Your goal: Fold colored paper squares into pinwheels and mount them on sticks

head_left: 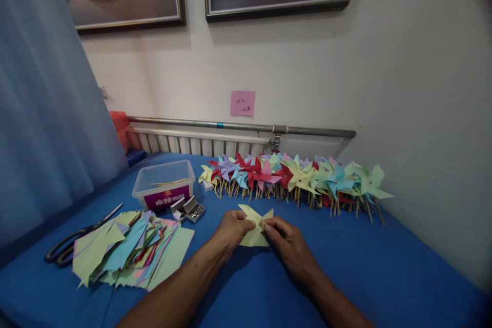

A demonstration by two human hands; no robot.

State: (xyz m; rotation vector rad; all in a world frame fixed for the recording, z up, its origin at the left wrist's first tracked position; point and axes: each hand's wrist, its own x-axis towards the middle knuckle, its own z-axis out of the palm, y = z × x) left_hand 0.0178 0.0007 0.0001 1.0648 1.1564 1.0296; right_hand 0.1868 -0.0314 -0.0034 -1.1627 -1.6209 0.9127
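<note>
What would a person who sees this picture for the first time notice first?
The eye goes first to the long row of colourful paper pinwheels lying on the blue table along the wall. In front of it, the left hand and the right hand both pinch a pale yellow paper piece, partly folded. To the left lie a loose pile of cut coloured paper and black scissors.

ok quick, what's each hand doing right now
Left hand: closed, pinching the yellow paper pinwheel.
Right hand: closed, pinching the same pinwheel at its centre.
</note>
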